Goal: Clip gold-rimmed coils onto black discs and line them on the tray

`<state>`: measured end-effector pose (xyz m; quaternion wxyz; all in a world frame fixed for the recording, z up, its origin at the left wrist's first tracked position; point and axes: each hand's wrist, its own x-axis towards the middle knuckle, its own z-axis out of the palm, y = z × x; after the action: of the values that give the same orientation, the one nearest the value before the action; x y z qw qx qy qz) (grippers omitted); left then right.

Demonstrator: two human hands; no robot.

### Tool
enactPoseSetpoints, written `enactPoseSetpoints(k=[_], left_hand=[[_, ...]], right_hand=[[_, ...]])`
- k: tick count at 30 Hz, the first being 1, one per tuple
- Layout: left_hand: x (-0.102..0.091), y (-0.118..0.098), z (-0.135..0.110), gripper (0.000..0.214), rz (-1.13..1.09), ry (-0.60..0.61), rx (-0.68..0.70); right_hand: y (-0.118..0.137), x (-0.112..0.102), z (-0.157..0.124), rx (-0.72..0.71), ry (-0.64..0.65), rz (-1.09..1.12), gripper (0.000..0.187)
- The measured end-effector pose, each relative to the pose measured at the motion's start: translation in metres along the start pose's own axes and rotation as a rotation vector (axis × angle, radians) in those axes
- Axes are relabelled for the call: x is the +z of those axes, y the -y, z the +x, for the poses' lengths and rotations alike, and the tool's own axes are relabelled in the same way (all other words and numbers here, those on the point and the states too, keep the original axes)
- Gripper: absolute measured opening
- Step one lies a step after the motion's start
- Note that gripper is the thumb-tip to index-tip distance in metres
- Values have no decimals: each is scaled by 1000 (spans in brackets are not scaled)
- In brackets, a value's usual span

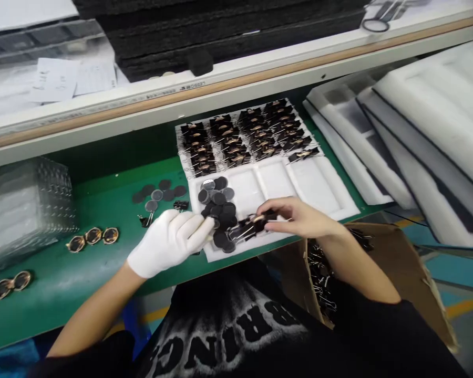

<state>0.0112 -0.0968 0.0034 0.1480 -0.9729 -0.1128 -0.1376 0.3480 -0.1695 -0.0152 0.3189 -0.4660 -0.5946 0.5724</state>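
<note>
My left hand [173, 239], in a white glove, has its fingers pressed together at the edge of a pile of round black discs [218, 198]. What lies between its fingertips is hidden; a disc touches them. My bare right hand [295, 216] is closed on a small gold-rimmed piece [259, 218] with black binder clips [247, 229] clamped on it. It is held just right of the discs, over the near part of a white foam tray [327, 181]. Rows of similar clipped pieces [230, 142] fill the tray's far part.
More discs [164, 185] and a loose binder clip [181, 205] lie on the green table [102, 283]. Gold-rimmed pieces [93, 235] rest at left, beside stacked clear plastic trays [27, 205]. Foam trays [429, 115] lean at right above a cardboard box [405, 262] containing clips. A shelf edge [228, 84] runs behind.
</note>
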Motion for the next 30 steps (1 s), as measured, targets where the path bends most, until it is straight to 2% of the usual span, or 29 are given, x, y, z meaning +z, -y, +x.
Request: enactPoseSetpoints(k=[4, 7, 9, 11, 14, 18, 25, 30], left_hand=[[-1, 5, -8, 23, -28, 15, -96], [3, 4, -13, 23, -36, 5, -120], [6, 1, -13, 22, -45, 12, -125], [6, -2, -13, 22, -55, 16, -129], [4, -4, -13, 22, -62, 9, -159], [2, -4, -20, 21, -68, 13, -213], [9, -7, -34, 18, -96, 44, -300], [7, -9, -41, 21, -110, 40, -316]], right_hand=[[-13, -88, -30, -168, -347, -348, 27], [-40, -152, -38, -162, -494, -469, 31], [-61, -181, -35, -112, -537, -594, 36], [-79, -197, -29, -48, -584, -688, 36], [-97, -205, -21, 58, -637, -784, 29], [-101, -207, -16, 160, -598, -874, 30], [-95, -204, -3, 175, -549, -919, 35], [-91, -196, 0, 165, -602, -1002, 36]])
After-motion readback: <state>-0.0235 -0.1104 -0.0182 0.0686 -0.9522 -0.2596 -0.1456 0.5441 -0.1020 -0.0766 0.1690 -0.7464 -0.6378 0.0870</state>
